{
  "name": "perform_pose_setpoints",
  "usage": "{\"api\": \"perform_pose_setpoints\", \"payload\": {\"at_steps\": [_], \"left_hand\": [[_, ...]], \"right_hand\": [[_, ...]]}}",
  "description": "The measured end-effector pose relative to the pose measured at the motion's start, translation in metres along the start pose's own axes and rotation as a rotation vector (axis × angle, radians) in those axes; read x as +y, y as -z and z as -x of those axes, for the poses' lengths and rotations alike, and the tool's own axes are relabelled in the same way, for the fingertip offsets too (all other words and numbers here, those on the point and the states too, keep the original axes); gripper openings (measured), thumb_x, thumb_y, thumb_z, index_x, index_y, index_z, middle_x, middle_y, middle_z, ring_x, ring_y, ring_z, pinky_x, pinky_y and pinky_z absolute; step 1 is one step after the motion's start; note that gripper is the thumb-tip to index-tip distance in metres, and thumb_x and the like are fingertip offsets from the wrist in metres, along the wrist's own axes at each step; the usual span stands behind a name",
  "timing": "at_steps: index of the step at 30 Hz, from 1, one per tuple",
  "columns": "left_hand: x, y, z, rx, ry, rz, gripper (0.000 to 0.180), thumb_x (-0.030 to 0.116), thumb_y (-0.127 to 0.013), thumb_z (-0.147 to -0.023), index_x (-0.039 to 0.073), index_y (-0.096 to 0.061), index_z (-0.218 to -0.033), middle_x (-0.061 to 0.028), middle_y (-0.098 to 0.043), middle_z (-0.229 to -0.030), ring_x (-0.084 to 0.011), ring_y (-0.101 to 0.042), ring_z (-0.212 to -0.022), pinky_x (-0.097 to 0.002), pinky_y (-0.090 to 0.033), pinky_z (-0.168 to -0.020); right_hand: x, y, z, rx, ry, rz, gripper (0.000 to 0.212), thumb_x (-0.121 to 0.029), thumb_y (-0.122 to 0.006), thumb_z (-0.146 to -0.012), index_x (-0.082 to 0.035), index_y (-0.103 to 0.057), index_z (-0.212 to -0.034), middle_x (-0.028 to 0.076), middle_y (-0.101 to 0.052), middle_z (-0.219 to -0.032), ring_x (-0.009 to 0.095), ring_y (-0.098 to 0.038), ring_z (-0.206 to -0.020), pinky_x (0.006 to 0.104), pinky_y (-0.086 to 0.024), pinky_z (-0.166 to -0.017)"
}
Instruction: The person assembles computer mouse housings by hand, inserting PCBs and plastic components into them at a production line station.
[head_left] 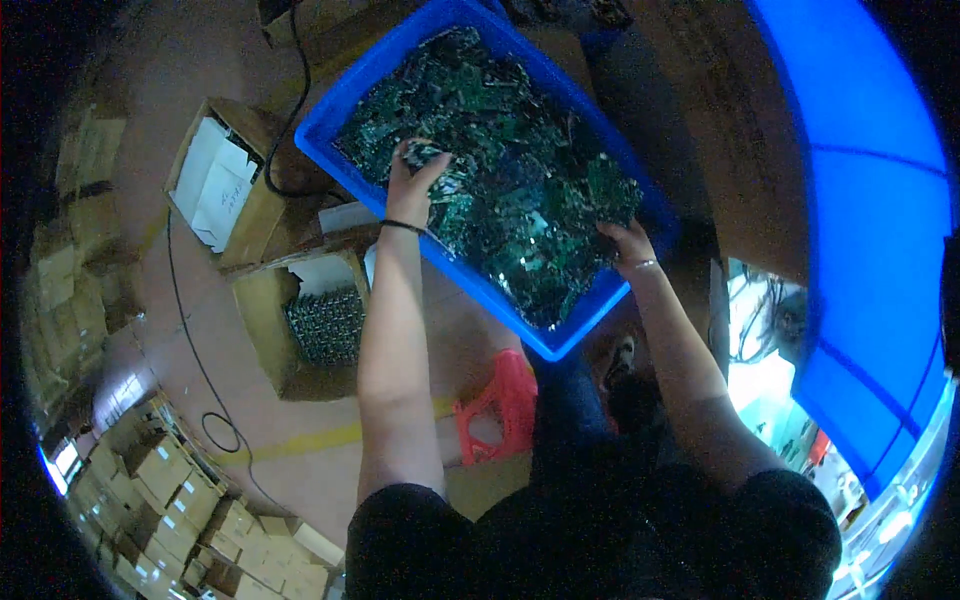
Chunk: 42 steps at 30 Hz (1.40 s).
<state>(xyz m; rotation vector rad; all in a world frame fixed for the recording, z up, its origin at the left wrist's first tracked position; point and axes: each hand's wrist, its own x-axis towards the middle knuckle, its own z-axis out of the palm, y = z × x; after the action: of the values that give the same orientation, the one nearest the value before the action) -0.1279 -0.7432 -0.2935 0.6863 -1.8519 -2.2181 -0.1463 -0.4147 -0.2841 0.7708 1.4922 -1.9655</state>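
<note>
Green circuit boards (530, 195) lay heaped in a blue bin (556, 342), its long axis running from far left to near right. The left hand (410, 195) had thumb and fingers parted around some pieces; whether it gripped them could not be told. The right hand (630, 247), nearer the right end, had bent fingers just before one board (612, 187), its grip unclear; the heap's middle lay between both.

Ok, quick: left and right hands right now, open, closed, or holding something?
Left hand: closed around a clump of circuit boards.
Right hand: appears closed on a green circuit board, fingers partly hidden.
</note>
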Motion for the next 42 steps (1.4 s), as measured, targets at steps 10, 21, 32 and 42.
{"api": "perform_pose_setpoints", "payload": {"at_steps": [10, 21, 32, 42], "left_hand": [[0.018, -0.006, 0.159, -0.116, 0.539, 0.709, 0.036, 0.022, -0.057, -0.083, 0.015, -0.049, -0.117, -0.0078, -0.055, -0.114, -0.0274, -0.053, -0.101, -0.0442, -0.048, -0.073], [0.061, -0.168, 0.269, -0.767, 0.86, 0.597, 0.04, 0.02, -0.061, -0.081, 0.015, -0.042, -0.116, -0.0119, -0.049, -0.116, -0.0298, -0.051, -0.104, -0.0437, -0.053, -0.07], [0.061, -0.476, 0.372, -1.15, 1.11, 0.239, 0.026, 0.025, -0.058, -0.083, 0.012, -0.051, -0.104, -0.0085, -0.058, -0.098, -0.0232, -0.059, -0.087, -0.0395, -0.053, -0.068], [0.01, -0.6, 0.421, -0.873, 1.146, -0.032, 0.036, 0.03, -0.067, -0.076, 0.011, -0.047, -0.099, -0.0109, -0.053, -0.094, -0.0275, -0.058, -0.083, -0.0384, -0.055, -0.058]], "right_hand": [[-0.035, 0.04, 0.129, -0.5, -0.127, 0.447, 0.043, -0.01, -0.071, -0.069, -0.003, -0.055, -0.107, 0.008, -0.062, -0.1, 0.018, -0.058, -0.087, 0.0318, -0.047, -0.077], [-0.14, 0.276, 0.301, -0.481, 0.267, 0.932, 0.043, -0.006, -0.065, -0.065, -0.001, -0.056, -0.106, 0.006, -0.062, -0.092, 0.011, -0.055, -0.082, 0.0273, -0.047, -0.073], [-0.131, 0.515, 0.36, 0.874, 0.223, 1.341, 0.044, -0.007, -0.059, -0.066, -0.018, -0.056, -0.109, 0.011, -0.059, -0.101, 0.03, -0.057, -0.091, 0.038, -0.047, -0.078], [-0.061, 0.541, 0.336, 0.947, 0.51, 1.732, 0.043, -0.013, -0.05, -0.079, -0.015, -0.043, -0.121, 0.007, -0.051, -0.101, 0.022, -0.055, -0.092, 0.032, -0.051, -0.059]]}}
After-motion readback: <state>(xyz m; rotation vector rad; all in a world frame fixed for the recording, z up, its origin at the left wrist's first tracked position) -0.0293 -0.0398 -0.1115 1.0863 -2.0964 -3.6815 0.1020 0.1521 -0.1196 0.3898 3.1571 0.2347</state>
